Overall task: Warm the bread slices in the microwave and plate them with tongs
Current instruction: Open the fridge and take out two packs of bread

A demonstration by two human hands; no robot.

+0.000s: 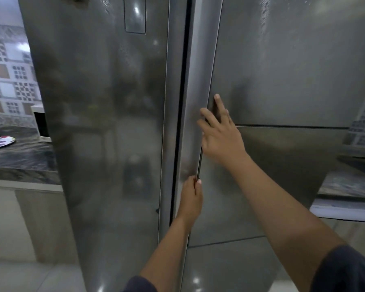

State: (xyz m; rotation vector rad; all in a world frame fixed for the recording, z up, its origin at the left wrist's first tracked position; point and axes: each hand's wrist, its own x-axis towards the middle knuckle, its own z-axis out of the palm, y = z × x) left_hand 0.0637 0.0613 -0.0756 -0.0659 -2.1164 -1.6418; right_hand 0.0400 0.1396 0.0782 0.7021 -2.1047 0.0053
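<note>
A tall steel two-door fridge fills the view. My left hand [191,191] grips the inner edge of the right fridge door [282,81] low down, fingers curled round that edge. My right hand [219,133] rests higher on the same door, fingers straight and spread against the steel next to the edge. The left fridge door [103,123] is shut. At the far left a white microwave [40,123] stands on the counter, half hidden by the fridge. A white plate with coloured dots [2,142] lies in front of it. No bread or tongs are visible.
A dark marble counter [19,159] runs along the left with pale cabinets below. Another counter [350,182] juts out at the right of the fridge. Patterned tiles cover the walls. Glossy floor shows at the bottom.
</note>
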